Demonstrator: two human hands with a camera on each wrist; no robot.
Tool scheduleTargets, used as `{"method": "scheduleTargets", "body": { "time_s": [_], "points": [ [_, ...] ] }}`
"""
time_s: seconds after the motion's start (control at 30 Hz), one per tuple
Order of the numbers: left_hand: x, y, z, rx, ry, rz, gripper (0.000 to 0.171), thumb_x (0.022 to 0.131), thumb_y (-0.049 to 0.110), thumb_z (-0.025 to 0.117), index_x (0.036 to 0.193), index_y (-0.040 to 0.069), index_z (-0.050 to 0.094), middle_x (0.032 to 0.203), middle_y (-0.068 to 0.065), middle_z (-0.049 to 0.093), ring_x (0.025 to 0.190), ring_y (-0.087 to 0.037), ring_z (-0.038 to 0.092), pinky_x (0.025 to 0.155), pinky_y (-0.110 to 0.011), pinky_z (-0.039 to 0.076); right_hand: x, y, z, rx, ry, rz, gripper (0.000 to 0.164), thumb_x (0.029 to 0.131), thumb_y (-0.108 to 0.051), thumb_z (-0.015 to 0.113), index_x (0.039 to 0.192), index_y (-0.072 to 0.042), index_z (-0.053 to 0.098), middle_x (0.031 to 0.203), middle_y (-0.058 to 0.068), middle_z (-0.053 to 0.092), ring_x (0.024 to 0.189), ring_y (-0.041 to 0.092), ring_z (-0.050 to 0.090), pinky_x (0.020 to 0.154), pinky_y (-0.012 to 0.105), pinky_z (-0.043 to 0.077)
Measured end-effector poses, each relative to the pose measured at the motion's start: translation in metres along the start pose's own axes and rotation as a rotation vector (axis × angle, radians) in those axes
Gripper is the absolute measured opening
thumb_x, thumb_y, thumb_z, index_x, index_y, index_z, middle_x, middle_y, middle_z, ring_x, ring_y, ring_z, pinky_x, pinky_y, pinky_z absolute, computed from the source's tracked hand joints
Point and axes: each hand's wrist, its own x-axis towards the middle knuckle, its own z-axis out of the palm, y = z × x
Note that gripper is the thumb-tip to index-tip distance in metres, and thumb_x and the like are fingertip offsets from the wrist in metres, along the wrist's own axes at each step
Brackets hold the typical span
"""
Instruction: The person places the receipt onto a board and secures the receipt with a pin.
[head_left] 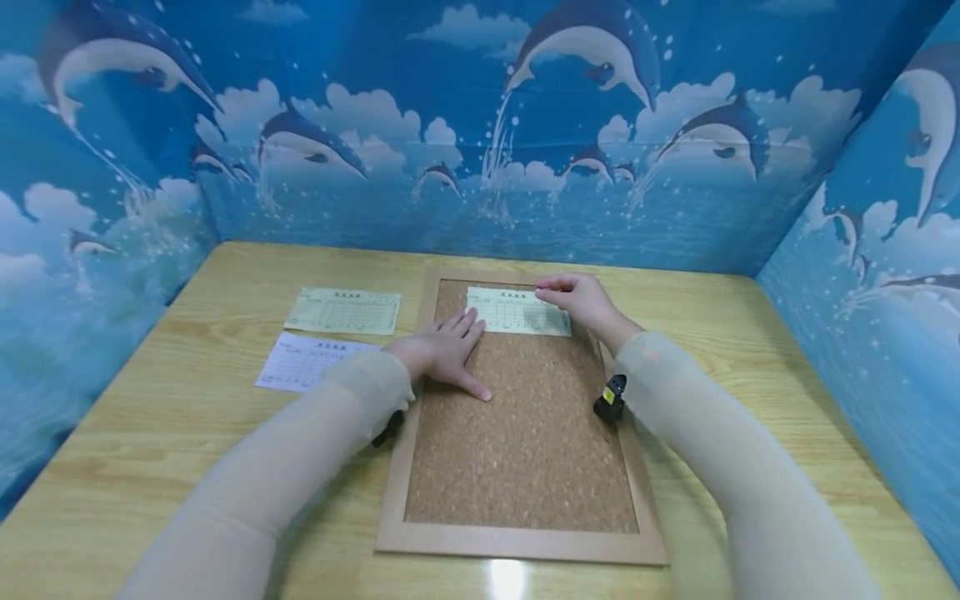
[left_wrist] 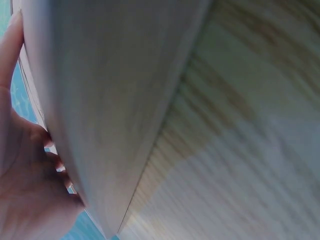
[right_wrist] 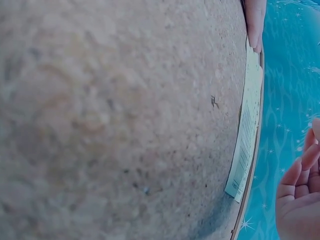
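A wood-framed cork board (head_left: 525, 450) lies on the table with a pale green printed slip (head_left: 513, 315) across its upper end. My left hand (head_left: 448, 350) lies spread on the board's left side, its fingertips touching the slip's lower left edge. Over the slip's upper right part, my right hand (head_left: 585, 302) pinches what looks like a small reddish push pin (head_left: 538, 290), mostly hidden by the fingers. The right wrist view shows the right hand (right_wrist: 300, 195) raised above the slip (right_wrist: 246, 130). In the left wrist view, the left hand (left_wrist: 30, 175) is beside the frame (left_wrist: 115, 100).
Left of the board, another pale green slip (head_left: 345, 312) lies on the wooden table (head_left: 720, 333). Below it is a whitish slip (head_left: 296, 362), partly covered by my left sleeve. A blue dolphin-print backdrop (head_left: 465, 208) rises behind the table and at both sides.
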Motion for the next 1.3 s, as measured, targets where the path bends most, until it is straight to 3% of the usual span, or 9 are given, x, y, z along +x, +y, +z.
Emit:
{"method": "scheduleTargets", "body": {
  "time_s": [0.67, 1.3],
  "points": [
    [-0.005, 0.002, -0.002, 0.018, 0.017, 0.009, 0.125, 0.065, 0.080, 0.055, 0.150, 0.010, -0.005, 0.153, -0.012, -0.018, 0.139, -0.025, -0.016, 0.111, -0.045, 0.000, 0.012, 0.003, 0.008, -0.038, -0.022, -0.026, 0.034, 0.092, -0.029, 0.061, 0.121, -0.010, 0.063, 0.120, 0.006, 0.059, 0.106, 0.022, 0.054, 0.086, 0.042, 0.045],
    [-0.008, 0.006, -0.004, 0.019, -0.004, 0.007, 0.123, 0.068, 0.080, 0.053, 0.150, 0.010, -0.006, 0.153, -0.012, -0.018, 0.139, -0.026, -0.015, 0.111, -0.044, 0.000, 0.022, 0.003, 0.015, -0.026, -0.045, 0.002, 0.035, 0.091, -0.031, 0.061, 0.121, -0.013, 0.064, 0.121, 0.006, 0.059, 0.107, 0.022, 0.053, 0.087, 0.041, 0.044]
  ]
}}
